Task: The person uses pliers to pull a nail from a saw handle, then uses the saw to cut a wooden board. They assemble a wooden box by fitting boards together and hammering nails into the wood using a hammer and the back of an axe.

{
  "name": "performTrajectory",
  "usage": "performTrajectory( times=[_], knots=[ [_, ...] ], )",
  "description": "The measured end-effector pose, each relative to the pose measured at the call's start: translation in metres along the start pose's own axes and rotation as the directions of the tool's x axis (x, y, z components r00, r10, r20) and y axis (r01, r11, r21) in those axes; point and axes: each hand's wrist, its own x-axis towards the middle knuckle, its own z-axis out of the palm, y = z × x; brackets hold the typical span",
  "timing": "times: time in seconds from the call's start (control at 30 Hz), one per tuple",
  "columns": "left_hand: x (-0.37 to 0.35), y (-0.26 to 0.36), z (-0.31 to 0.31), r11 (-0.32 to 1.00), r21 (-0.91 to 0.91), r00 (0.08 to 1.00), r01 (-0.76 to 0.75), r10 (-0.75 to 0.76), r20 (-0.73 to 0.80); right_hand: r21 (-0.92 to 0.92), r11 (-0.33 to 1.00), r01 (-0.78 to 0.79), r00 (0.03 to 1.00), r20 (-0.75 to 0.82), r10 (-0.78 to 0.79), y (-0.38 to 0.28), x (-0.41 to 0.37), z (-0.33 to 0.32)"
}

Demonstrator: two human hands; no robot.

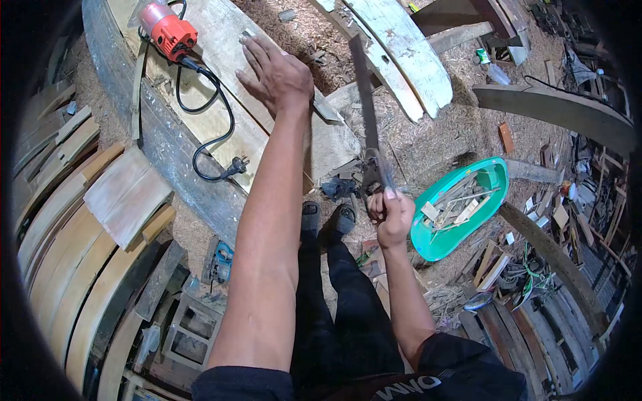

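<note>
My left hand (pixel 277 77) lies with fingers stretched out on a narrow wooden strip (pixel 326 109), which rests on a wide pale plank (pixel 334 144). My right hand (pixel 393 215) is wrapped around the handle of a handsaw (pixel 368 100). Its long blade points up and away from me, to the right of the strip and apart from it. Part of the saw's handle is hidden by my fingers. On the plank to the left of my left hand sits a red power tool (pixel 170 30), with its black cord and plug (pixel 234 167) trailing toward me.
A green tub (pixel 435 250) holding wood scraps stands right of my right hand. Long pale boards (pixel 401 53) lie ahead. A blue power tool (pixel 219 260) is on the floor at left. Curved timbers (pixel 87 287) are stacked at left; sawdust and offcuts cover the floor.
</note>
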Motion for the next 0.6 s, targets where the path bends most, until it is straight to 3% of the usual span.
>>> performTrajectory(
  times=[0.23,0.6],
  knots=[
    [0.001,-0.002,0.002,1.000,-0.010,1.000,0.001,-0.001,-0.013,-0.156,0.981,-0.117,0.992,0.030,0.123,0.014,-0.019,-0.005],
    [0.000,-0.001,0.003,1.000,-0.006,1.000,-0.002,0.001,-0.013,-0.223,0.968,-0.115,0.992,0.030,0.124,0.013,-0.021,-0.004]
  ],
)
